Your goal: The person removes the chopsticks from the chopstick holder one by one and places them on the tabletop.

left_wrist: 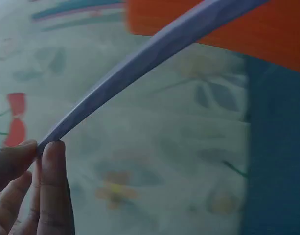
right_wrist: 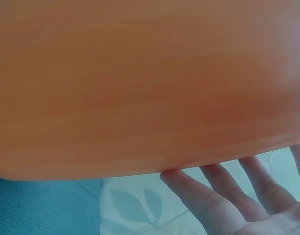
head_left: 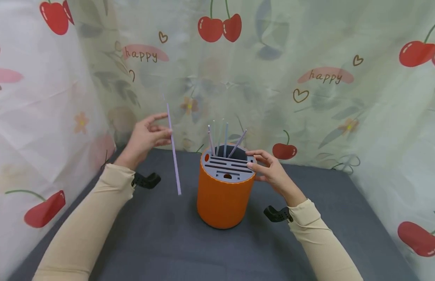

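In the head view, my left hand [head_left: 147,134] pinches a thin, straw-like lavender stick [head_left: 174,156] between thumb and fingers, holding it nearly upright left of an orange round desk organizer [head_left: 222,199]. The left wrist view shows the fingertips at the stick [left_wrist: 130,68], which slants up past the organizer. My right hand [head_left: 270,169] grips the organizer's right rim, thumb on the grey slotted top and fingers around the side. Several thin pastel sticks [head_left: 226,138] stand leaning in the open back compartment. Fingertips [right_wrist: 176,177] touch the orange wall [right_wrist: 140,98] in the right wrist view.
The organizer stands on a dark grey cloth-covered table [head_left: 161,242]. A curtain [head_left: 259,86] with printed cherries and hearts hangs close behind and along both sides. Black wrist bands [head_left: 145,180] stick out below each wrist.
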Tool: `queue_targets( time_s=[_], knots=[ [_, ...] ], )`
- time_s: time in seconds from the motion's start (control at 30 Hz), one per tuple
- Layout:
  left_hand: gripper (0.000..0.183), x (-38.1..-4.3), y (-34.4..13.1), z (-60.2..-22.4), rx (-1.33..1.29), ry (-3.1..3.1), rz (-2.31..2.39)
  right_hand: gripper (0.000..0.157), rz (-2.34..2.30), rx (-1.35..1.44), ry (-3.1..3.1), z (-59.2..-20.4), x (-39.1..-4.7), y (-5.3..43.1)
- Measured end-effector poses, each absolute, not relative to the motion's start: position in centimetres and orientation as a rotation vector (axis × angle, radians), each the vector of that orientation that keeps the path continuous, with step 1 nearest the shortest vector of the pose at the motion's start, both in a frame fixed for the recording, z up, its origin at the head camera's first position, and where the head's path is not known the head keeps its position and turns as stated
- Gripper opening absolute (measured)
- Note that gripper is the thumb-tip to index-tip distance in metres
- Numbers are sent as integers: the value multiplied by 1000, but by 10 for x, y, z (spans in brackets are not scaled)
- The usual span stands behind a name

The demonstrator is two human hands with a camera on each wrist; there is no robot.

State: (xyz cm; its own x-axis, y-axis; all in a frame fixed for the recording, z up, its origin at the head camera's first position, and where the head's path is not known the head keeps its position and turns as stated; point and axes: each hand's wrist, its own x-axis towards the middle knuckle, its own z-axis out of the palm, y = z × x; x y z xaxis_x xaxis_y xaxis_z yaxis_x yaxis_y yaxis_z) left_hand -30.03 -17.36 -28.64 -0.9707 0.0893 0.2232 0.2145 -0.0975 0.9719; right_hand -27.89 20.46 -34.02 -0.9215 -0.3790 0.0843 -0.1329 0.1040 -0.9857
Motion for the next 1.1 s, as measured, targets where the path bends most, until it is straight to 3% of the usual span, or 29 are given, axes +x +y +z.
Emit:
queue_targets(
  time_s=[0.2,0.4,1.1],
  knots=[
    [62,-317,-163,-384,-89,-2562,-2116,36,-1927,-525,2183,-340,-281,204],
    [60,-322,-152,-435,66,-2667,-2170,33,-1927,-541,2173,-340,-281,205],
    [58,-327,-135,-456,262,-2888,-1885,31,-1942,-554,2135,-340,-281,205]
  ],
)
